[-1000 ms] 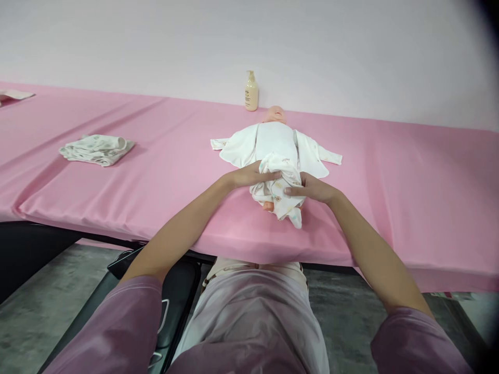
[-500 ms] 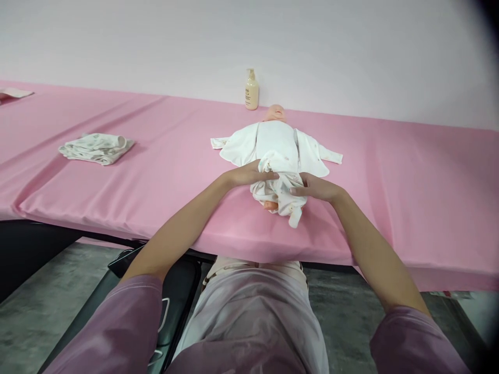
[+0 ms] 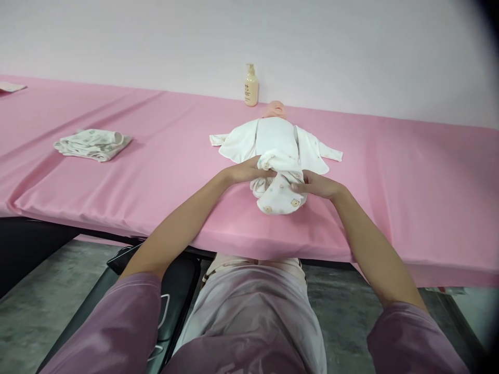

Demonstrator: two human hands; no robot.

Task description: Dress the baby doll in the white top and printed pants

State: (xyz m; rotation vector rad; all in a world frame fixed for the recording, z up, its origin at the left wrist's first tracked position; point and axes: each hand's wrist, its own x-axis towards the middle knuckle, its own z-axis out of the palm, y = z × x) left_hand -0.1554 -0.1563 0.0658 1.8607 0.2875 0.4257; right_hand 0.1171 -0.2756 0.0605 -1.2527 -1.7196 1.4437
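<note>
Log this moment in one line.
left hand: touching patterned cloth | right hand: holding patterned cloth | doll: on its back | bottle: upright near doll

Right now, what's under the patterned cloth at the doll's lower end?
Pink sheet shows past the near edge of the patterned cloth. No legs or feet of the doll show; whatever lies beneath is covered, as are some fingers of the left hand and right hand.
</note>
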